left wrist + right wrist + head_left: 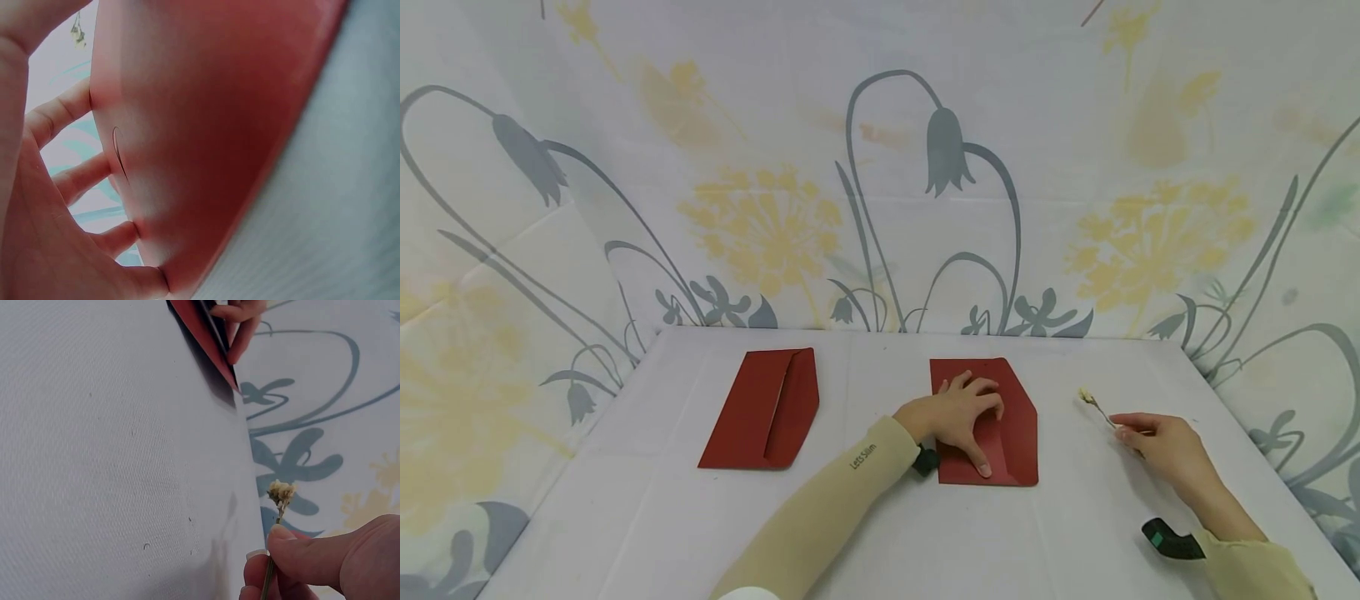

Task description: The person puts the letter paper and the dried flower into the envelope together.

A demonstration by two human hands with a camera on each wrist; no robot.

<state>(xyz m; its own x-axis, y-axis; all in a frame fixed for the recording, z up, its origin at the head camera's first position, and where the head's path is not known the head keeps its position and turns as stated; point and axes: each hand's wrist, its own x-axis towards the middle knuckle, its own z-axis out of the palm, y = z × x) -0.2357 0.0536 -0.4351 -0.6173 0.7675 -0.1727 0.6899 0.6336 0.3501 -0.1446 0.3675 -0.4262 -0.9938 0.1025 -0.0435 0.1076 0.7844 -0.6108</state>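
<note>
My left hand [958, 412] rests on a red envelope [1022, 442], fingers spread and fingertips touching its surface. The envelope's pointed flap lies out to the right. In the left wrist view the fingertips of my left hand [56, 181] press along the red paper [206, 125]. My right hand [1168, 450] pinches the thin stem of a small dried flower [1086, 397] between thumb and fingers, to the right of that envelope. The right wrist view shows the pale yellow flower head [281, 490] pointing up out of the grip.
A second red envelope [741, 417] lies on the left of the white table [872, 358], its flap unfolded to the right. A flower-patterned cloth [895, 208] hangs behind the table. Black straps with mounts [1168, 540] sit at my wrists.
</note>
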